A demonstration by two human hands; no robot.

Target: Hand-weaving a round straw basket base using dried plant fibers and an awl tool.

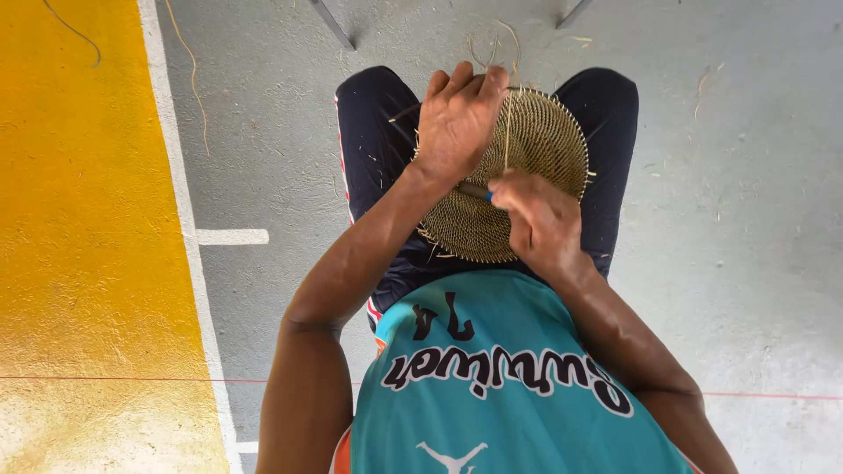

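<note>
left hand [457, 118] grips woven disc [514, 175] rim | right hand [537, 219] pinches thin tool [474, 190]

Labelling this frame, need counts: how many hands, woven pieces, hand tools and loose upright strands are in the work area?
Hands: 2, left hand and right hand
Round woven mat: 1
Thin tool with blue tip: 1, in the right hand
Upright strand: 1
Total: 5
</note>
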